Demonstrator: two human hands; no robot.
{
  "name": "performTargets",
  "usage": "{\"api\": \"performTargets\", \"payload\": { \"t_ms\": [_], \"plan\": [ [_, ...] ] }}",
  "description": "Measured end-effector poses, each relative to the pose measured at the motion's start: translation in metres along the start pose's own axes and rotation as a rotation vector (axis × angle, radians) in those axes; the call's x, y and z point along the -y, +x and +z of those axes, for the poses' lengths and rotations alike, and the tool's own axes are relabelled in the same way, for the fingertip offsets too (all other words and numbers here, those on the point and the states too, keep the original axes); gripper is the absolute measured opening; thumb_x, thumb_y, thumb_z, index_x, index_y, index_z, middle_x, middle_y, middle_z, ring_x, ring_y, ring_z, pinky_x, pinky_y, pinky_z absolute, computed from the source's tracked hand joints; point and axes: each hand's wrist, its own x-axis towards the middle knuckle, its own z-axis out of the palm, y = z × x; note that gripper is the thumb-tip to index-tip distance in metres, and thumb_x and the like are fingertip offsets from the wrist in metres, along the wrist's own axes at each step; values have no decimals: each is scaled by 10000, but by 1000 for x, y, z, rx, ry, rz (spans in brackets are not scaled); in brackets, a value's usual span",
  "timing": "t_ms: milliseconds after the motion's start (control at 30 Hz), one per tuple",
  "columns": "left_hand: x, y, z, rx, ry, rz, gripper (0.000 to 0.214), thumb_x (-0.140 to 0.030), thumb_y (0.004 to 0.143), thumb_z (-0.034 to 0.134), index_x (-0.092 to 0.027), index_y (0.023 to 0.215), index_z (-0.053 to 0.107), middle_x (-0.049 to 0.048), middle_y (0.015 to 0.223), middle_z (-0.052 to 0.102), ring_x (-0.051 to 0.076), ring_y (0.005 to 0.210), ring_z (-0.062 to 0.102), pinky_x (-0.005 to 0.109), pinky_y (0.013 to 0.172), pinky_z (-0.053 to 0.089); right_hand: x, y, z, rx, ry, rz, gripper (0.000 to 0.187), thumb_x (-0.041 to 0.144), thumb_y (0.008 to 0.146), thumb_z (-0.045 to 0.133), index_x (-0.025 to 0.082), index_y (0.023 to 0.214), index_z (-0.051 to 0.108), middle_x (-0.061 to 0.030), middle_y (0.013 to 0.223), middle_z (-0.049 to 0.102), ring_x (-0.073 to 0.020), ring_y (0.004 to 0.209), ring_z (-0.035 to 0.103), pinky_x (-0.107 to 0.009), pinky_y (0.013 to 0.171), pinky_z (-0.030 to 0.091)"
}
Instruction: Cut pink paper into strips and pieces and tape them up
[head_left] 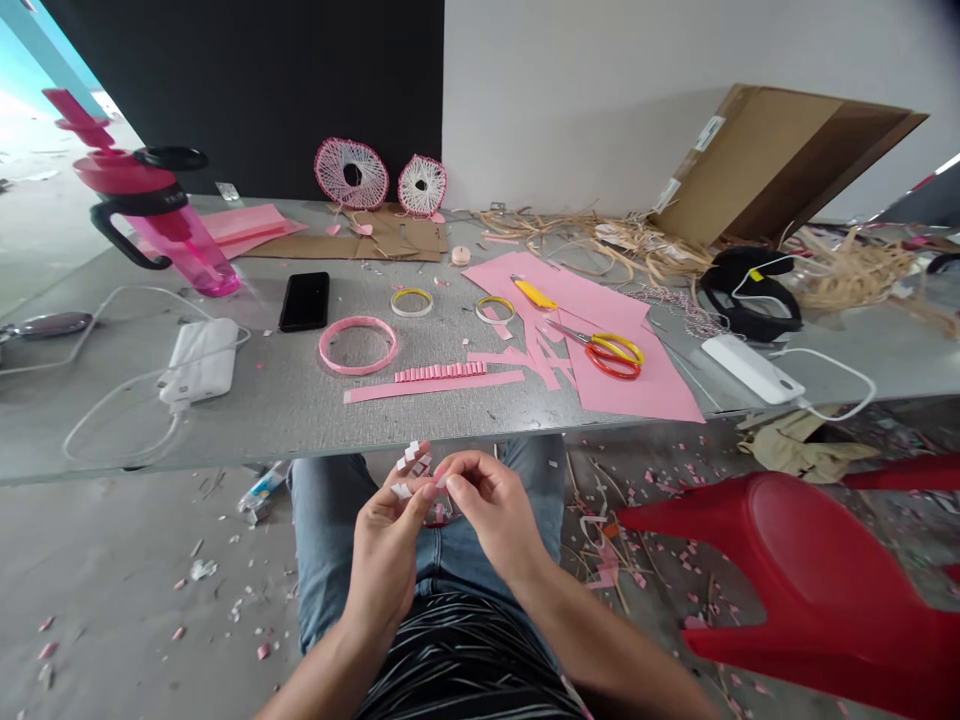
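The left hand (386, 550) and right hand (504, 512) meet above the lap, just beyond the table (255, 430) edge, each grip pinched on a small pink paper piece (441, 481) held between the fingertips. Small white tabs (411, 455) sit on the left hand's fingers. On the table ahead lies a row of folded pink paper (441, 372), just behind a long pink strip (431, 387) and near a pink ring (358, 370). To the right, red-and-yellow-handled scissors (613, 355) rest on pink sheets (641, 385), near a yellow-handled cutter (535, 293).
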Motion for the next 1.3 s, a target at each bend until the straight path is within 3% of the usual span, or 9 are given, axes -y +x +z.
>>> {"api": "performTargets", "payload": {
  "t_ms": [467, 700, 900, 1100, 1300],
  "plan": [
    [-2, -5, 4, 11, -8, -11, 204, -431, 762, 750, -233, 710, 753, 70, 1108, 764, 262, 1202, 634, 433, 1079, 486, -2, 5, 1, -25, -62, -51, 84, 304, 842, 598, 235, 795, 592, -22, 811, 685, -164, 756, 632, -298, 678, 539],
    [1, -4, 2, 27, -4, -10, 198, -422, 786, 748, -245, 696, 738, 61, 1173, 749, 260, 1323, 555, 457, 1170, 389, -2, 6, 0, -17, -63, -73, 72, 299, 838, 608, 236, 806, 601, -28, 816, 692, -168, 767, 642, -309, 694, 546],
    [2, -5, 3, 0, 23, 39, 235, -434, 765, 762, -226, 672, 705, 77, 1257, 715, 288, 1310, 571, 468, 1099, 475, -2, 5, 0, -14, -64, -93, 72, 296, 834, 608, 233, 801, 593, -25, 825, 701, -165, 772, 658, -298, 694, 557],
    [6, -5, 1, 6, 21, 86, 174, -392, 783, 774, -229, 754, 718, 66, 1312, 677, 290, 1343, 544, 472, 1142, 430, -2, 5, 1, -28, -77, -113, 57, 275, 829, 601, 228, 799, 589, -20, 808, 693, -160, 750, 654, -293, 696, 557],
    [5, -4, -4, -29, 199, 219, 171, -373, 843, 713, -221, 764, 707, 83, 1362, 633, 299, 1362, 516, 479, 1129, 437, -4, -3, 7, -46, -130, -154, 70, 281, 866, 606, 224, 826, 601, -38, 851, 702, -169, 791, 660, -297, 710, 546]
  ]
}}
